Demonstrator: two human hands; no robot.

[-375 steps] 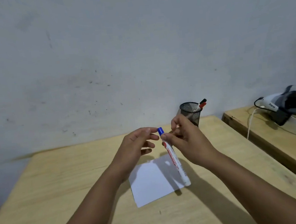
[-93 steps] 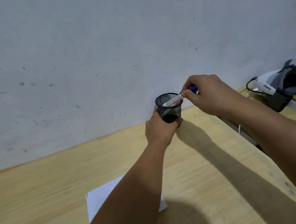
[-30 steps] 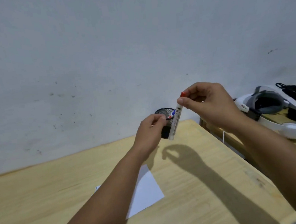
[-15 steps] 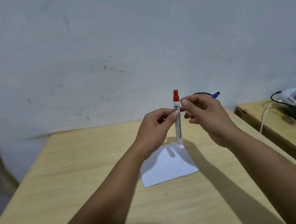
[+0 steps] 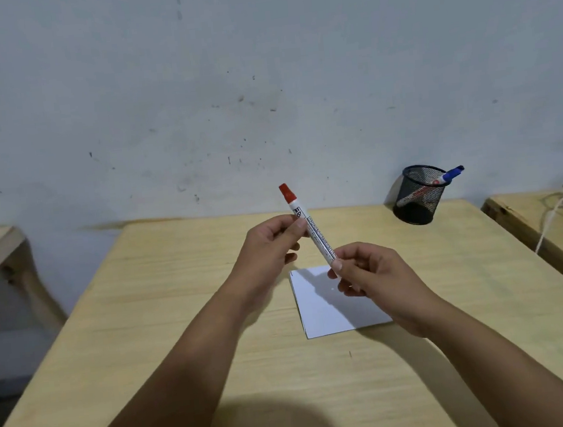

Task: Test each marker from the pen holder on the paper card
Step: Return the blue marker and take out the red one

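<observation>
Half a second ago the white marker with the red cap (image 5: 309, 226) stood upright above the card; it now leans, cap toward the upper left and its lower end down to the right. At frame centre the left hand (image 5: 269, 249) pinches the barrel just below the cap between thumb and fingertips, and the right hand (image 5: 370, 273) has dropped to pinch the lower end, fingers curled round it. Both hands hold the marker in the air above the white rectangular paper card (image 5: 330, 306), which lies flat on the pale wooden table (image 5: 177, 292) just right of centre, partly under the right hand. Toward the upper right, near the wall, the black wire-mesh pen holder (image 5: 416, 197) sits on the table, with a blue-capped marker (image 5: 448, 176) leaning out over its right rim.
</observation>
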